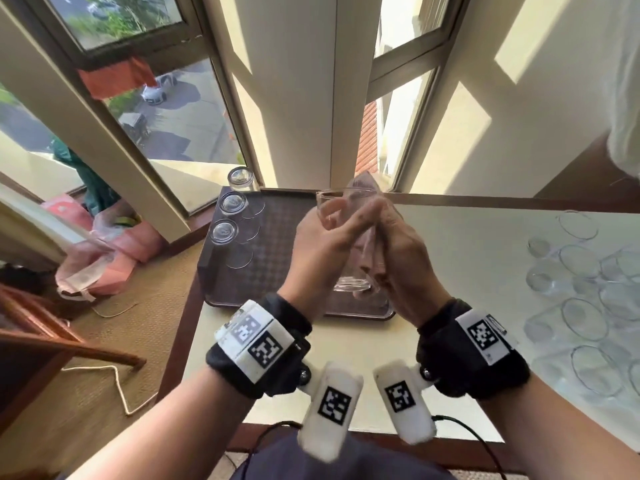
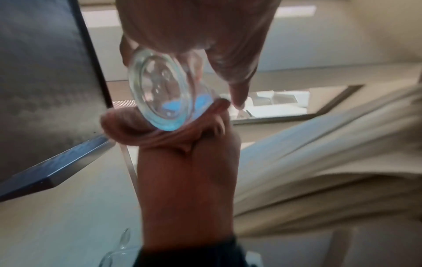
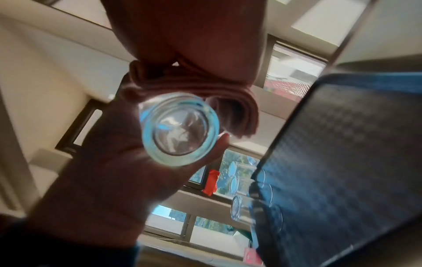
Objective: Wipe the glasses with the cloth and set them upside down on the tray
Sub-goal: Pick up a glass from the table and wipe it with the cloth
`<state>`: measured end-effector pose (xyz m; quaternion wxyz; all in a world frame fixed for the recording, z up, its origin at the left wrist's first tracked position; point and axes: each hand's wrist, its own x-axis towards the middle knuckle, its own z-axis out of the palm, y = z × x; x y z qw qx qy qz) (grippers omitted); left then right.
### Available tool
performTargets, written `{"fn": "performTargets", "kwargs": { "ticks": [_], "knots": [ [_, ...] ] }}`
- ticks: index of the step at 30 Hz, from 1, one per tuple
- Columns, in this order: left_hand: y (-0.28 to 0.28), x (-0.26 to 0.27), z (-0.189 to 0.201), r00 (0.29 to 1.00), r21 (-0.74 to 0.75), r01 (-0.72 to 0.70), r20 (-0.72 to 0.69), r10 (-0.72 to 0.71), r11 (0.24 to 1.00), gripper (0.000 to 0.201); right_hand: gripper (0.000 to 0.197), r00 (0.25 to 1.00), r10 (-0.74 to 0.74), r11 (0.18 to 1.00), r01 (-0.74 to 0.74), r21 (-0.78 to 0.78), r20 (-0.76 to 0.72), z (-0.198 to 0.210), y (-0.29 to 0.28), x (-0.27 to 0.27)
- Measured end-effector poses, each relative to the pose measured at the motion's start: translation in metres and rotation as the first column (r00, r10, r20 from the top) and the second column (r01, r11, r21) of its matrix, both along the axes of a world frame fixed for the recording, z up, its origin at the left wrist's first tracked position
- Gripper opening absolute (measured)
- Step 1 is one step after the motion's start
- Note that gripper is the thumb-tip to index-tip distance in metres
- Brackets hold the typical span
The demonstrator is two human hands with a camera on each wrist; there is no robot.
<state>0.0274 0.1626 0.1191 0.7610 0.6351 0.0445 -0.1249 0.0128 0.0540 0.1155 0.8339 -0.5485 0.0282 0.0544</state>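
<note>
Left hand (image 1: 320, 251): I see its fingers curled round the glass (image 1: 346, 237), gripping the wall; in the left wrist view the thick base (image 2: 157, 94) faces the camera, with the thumb underneath it.
Right hand (image 1: 398, 258): closed on the cloth (image 1: 370, 244), pressing it against the right side of the glass; I note the fingers bunched round the folds.
Glass: held in the air above the tray (image 1: 277, 244), base toward me, mouth pointing away toward the window (image 1: 166, 109). It leans slightly.
Cloth: pinkish, folded in layers; part of it runs along the glass wall and a tip shows beyond the rim. From the right wrist view I read the folds (image 3: 228, 101) wrapping the side of the base. Whether any cloth sits inside the glass I cannot tell.
Tray: dark, patterned, lying on the pale table (image 1: 450, 244), below both hands.
Done glasses (image 1: 225, 232): three, upside down in a row along the tray's left edge.
Waiting glasses (image 1: 581, 299): a cluster on the table to my right, mouths up, well apart from the tray.
</note>
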Motion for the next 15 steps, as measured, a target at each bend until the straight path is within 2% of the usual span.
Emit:
{"fn": "performTargets", "kwargs": {
  "ticks": [2,4,6,7,10,13,15],
  "knots": [
    [0.006,0.005,0.004,0.993,-0.156,0.094,-0.051,-0.103,0.983,0.052,0.043,0.991,0.032,0.994,-0.017,0.112,-0.132,0.001,-0.002,-0.006],
    [0.010,0.008,0.007,0.984,-0.272,0.146,-0.060,-0.169,0.951,0.051,0.047,0.964,0.103,0.965,-0.036,0.261,-0.247,0.005,-0.003,-0.010],
    [0.013,0.011,0.008,0.986,-0.314,0.161,0.005,-0.168,0.936,0.047,0.054,0.944,0.151,0.926,-0.031,0.375,-0.294,0.010,-0.008,-0.011],
    [0.015,0.013,0.006,0.987,-0.305,0.160,0.058,-0.149,0.939,0.051,0.057,0.938,0.170,0.910,-0.032,0.412,-0.303,0.012,-0.011,-0.011],
    [0.021,0.015,-0.002,0.958,-0.184,0.223,0.223,-0.180,0.957,0.089,0.048,0.907,0.184,0.888,0.013,0.460,-0.380,0.009,-0.014,-0.009],
    [0.018,0.009,-0.013,0.919,0.008,0.257,0.306,-0.247,0.966,0.082,0.046,0.879,0.104,0.935,0.073,0.347,-0.465,0.003,-0.009,-0.008],
    [0.015,0.002,-0.018,0.906,0.060,0.282,0.312,-0.286,0.958,0.071,0.039,0.868,0.020,0.970,0.103,0.219,-0.495,0.000,-0.006,-0.009]
  ]
}}
